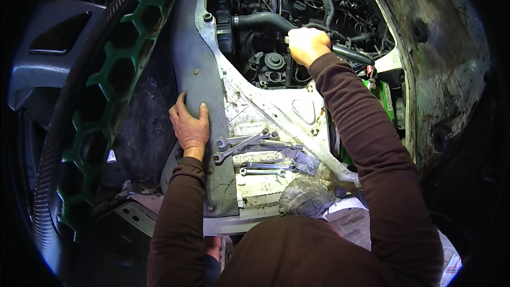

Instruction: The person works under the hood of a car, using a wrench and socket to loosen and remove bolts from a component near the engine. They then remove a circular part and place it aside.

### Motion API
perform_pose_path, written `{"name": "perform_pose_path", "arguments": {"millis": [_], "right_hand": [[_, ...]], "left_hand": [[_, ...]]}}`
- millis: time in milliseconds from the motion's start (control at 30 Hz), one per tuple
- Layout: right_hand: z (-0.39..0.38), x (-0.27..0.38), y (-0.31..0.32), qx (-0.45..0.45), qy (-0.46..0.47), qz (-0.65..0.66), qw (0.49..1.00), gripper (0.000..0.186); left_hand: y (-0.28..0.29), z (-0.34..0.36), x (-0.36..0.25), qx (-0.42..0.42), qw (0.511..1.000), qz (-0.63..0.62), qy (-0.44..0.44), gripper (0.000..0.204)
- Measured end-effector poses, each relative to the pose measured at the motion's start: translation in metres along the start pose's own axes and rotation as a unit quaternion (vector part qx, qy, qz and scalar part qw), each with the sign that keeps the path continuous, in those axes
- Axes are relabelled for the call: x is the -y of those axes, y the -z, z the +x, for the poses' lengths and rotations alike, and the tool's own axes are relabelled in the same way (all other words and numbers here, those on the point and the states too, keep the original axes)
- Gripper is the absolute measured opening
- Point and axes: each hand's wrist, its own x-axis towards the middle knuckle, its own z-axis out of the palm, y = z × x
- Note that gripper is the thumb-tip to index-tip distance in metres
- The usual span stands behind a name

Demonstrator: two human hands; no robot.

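Note:
My left hand lies with fingers apart on a grey padded strip along the engine bay's left edge. My right hand is closed round a dark cylindrical bar over the engine; what its far left end meets is hard to make out. Several silver spanners lie crossed or side by side on the worn white metal panel, just right of my left hand. A crumpled grey cloth or bag sits below them.
A green battery is partly hidden by my right arm. A green honeycomb trim piece runs along the left, beside a dark plastic part. A dirty metal body panel borders the bay on the right.

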Motion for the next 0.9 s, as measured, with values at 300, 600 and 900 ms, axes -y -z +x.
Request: {"name": "perform_pose_path", "arguments": {"millis": [300, 600, 900], "right_hand": [[-0.010, 0.050, 0.016, 0.031, -0.007, -0.019, 0.999, 0.021], [-0.004, -0.018, -0.013, 0.008, 0.057, 0.027, 0.998, 0.033], [-0.011, -0.015, -0.018, 0.023, 0.019, 0.163, 0.986, 0.059]], "left_hand": [[-0.002, 0.002, 0.002, -0.011, 1.000, 0.000, -0.015, 0.069], [-0.003, 0.000, 0.005, -0.018, 1.000, 0.002, -0.018, 0.069], [-0.003, 0.001, 0.005, -0.017, 1.000, 0.015, -0.009, 0.069]]}}
